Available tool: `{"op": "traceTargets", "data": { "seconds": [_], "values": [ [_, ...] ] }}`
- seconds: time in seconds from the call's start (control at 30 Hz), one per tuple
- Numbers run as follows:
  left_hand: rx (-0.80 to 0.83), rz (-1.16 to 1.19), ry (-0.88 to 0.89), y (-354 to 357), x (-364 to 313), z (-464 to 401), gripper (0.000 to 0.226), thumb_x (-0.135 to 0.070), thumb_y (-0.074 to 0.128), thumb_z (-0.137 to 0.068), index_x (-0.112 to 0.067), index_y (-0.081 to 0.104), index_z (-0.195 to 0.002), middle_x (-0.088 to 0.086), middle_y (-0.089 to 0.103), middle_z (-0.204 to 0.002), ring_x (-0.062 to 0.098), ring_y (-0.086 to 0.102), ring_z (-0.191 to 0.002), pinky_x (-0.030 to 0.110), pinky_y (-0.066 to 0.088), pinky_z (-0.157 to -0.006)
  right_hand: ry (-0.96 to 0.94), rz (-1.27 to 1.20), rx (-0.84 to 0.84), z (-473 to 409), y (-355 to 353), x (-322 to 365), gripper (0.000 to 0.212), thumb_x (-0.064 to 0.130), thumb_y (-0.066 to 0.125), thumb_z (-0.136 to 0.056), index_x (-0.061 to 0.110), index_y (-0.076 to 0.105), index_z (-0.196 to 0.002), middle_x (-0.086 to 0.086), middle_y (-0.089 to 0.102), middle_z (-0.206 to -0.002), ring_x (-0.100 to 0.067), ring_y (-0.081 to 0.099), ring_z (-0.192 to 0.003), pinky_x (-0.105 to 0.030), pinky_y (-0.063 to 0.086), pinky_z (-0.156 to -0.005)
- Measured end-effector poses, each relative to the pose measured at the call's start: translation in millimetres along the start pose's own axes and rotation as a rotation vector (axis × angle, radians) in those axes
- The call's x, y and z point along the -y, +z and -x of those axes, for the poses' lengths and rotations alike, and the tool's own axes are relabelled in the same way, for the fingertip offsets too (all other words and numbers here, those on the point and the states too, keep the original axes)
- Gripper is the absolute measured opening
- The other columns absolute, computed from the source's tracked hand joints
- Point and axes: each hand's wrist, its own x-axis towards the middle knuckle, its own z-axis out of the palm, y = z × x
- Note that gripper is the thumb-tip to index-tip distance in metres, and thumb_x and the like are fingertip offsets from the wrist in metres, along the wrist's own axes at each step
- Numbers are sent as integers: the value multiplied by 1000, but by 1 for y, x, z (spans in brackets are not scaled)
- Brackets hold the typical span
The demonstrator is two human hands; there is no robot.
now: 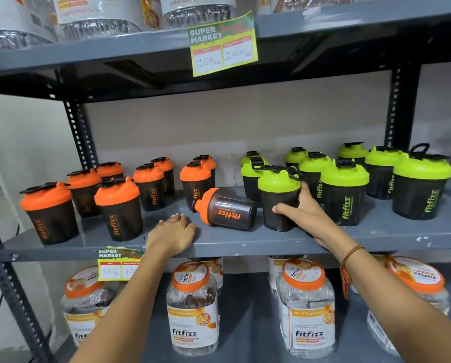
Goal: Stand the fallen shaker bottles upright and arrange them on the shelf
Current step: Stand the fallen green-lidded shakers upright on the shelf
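An orange-lidded black shaker bottle [225, 208] lies on its side near the front of the grey middle shelf [245, 241], lid pointing left. Just right of it stands a green-lidded shaker [279, 197], upright, with my right hand [301, 209] wrapped around its lower body. My left hand [176, 229] rests flat on the shelf's front edge, palm down, a little left of the fallen bottle and not touching it. Several orange-lidded shakers [118, 205] stand upright on the left half. Several green-lidded shakers [343, 191] stand upright on the right half.
The shelf above [114, 52] is low and carries a price tag [223, 45] hanging down. Large plastic jars [193, 307] fill the shelf below. Black slotted uprights [79, 132] frame the rack. A second price tag [118, 264] hangs by my left wrist.
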Motion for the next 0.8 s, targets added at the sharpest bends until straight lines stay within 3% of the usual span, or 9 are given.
{"op": "traceTargets", "data": {
  "seconds": [0.13, 0.23, 0.3, 0.37, 0.47, 0.53, 0.63, 0.7, 0.8],
  "values": [
    [9, 3, -2, -3, -3, 3, 49, -41, 26, -97, -17, 49, -133, 10, 44, -147, 27, 42, -132, 47, 23, -112, -1, 84, 0, 8, 0, -1, 127, 65, 76, -54, 35, 6, -156, 12, 44, -132, -11, 43, -122, -31, 37, -98],
    [6, 15, -5, -6, -5, 7, 48, -39, 26, -97, -15, 50, -131, 11, 46, -144, 28, 45, -129, 47, 25, -111, -51, 72, -69, 22, 4, 0, 132, 70, 79, -54, 36, 4, -156, 10, 42, -142, -10, 42, -130, -32, 36, -106],
    [5, 27, 2, -8, -6, 9, 47, -38, 27, -97, -14, 52, -128, 12, 48, -141, 29, 47, -125, 46, 29, -108, -88, 18, -199, 36, 11, 3, 121, 60, 82, -63, 33, 11, -156, 0, 41, -149, -18, 43, -135, -44, 39, -111],
    [19, 34, 31, -10, -5, 12, 46, -37, 26, -98, -12, 51, -128, 13, 49, -139, 30, 48, -123, 45, 32, -106, -163, 17, -402, 53, 20, 8, 96, 48, 80, -76, 27, 26, -152, -1, 46, -137, -22, 48, -124, -51, 45, -104],
    [46, 44, 111, -12, 3, 15, 45, -32, 25, -100, -6, 48, -127, 17, 45, -142, 31, 42, -131, 43, 28, -108, -302, 69, -682, 75, 34, 24, 67, 42, 72, -80, 18, 45, -137, 0, 49, -118, -19, 46, -103, -54, 43, -94],
    [57, 51, 159, -14, 10, 21, 46, -32, 24, -101, -3, 45, -130, 20, 42, -145, 30, 36, -136, 42, 24, -110, -379, 118, -747, 85, 44, 40, 57, 36, 69, -80, 15, 50, -130, 0, 47, -112, -16, 42, -100, -52, 40, -94],
    [77, 20, 218, -20, 25, 30, 53, -36, 22, -101, -4, 38, -140, 18, 34, -153, 27, 29, -143, 42, 20, -114, -492, 262, -732, 89, 64, 69, 48, 27, 70, -80, 12, 55, -123, 3, 47, -111, -12, 41, -102, -40, 36, -96],
    [90, 5, 251, -22, 33, 32, 54, -37, 22, -101, -4, 36, -141, 17, 33, -154, 28, 27, -143, 43, 19, -115, -552, 377, -620, 84, 77, 86, 43, 26, 70, -80, 13, 59, -119, 5, 48, -111, -18, 45, -104, -31, 31, -93],
    [94, 9, 264, -24, 39, 34, 53, -38, 23, -100, -4, 40, -136, 18, 38, -150, 32, 35, -138, 44, 21, -114, -513, 562, -374, 68, 95, 104, 46, 25, 72, -79, 14, 61, -122, -5, 55, -117, -28, 47, -112, -34, 35, -93]
  ]
}}
